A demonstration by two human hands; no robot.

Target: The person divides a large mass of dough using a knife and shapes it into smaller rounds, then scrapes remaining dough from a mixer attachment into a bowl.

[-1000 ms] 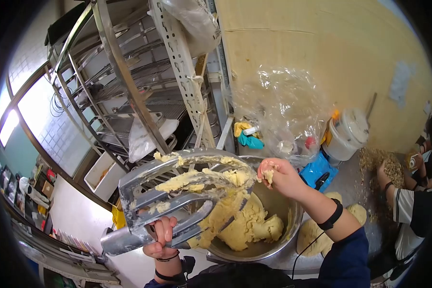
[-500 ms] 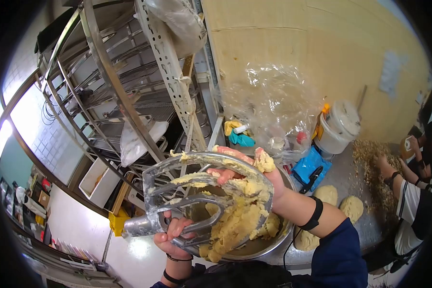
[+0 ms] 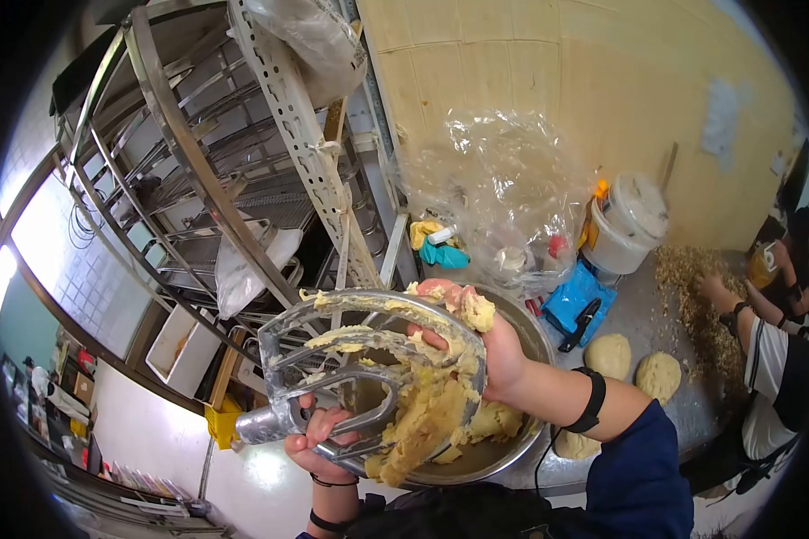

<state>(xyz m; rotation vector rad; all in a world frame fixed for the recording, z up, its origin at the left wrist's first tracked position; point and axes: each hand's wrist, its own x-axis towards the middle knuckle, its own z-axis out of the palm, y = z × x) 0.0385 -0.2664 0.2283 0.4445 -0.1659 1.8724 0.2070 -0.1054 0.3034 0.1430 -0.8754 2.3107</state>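
A metal mixer paddle (image 3: 262, 424) is held tilted over a steel mixing bowl (image 3: 541, 422). Thick yellow dough (image 3: 430, 413) clings to its bars and curved rim. My left hand (image 3: 319, 442) is closed round the paddle near its hub, fingers wrapped on the bars. At the opposite, curved side, my right hand (image 3: 502, 359) curls round the dough-smeared rim, with part of its fingers hidden behind the metal. A lump of dough (image 3: 477, 313) sticks to the right thumb area. More dough lies inside the bowl, partly covered by the paddle.
Dough balls (image 3: 659, 375) rest on the steel table right of the bowl, near a blue packet (image 3: 571, 301). Behind are a clear plastic bag (image 3: 512, 198) and white bucket (image 3: 622, 238). Another person's hand (image 3: 715, 289) is in a crumbly heap (image 3: 692, 269). A metal rack (image 3: 184, 148) stands left.
The paddle sits slightly further left in view, and more of the bowl shows at the right. My right fingers have drawn back towards the rim and curled more.
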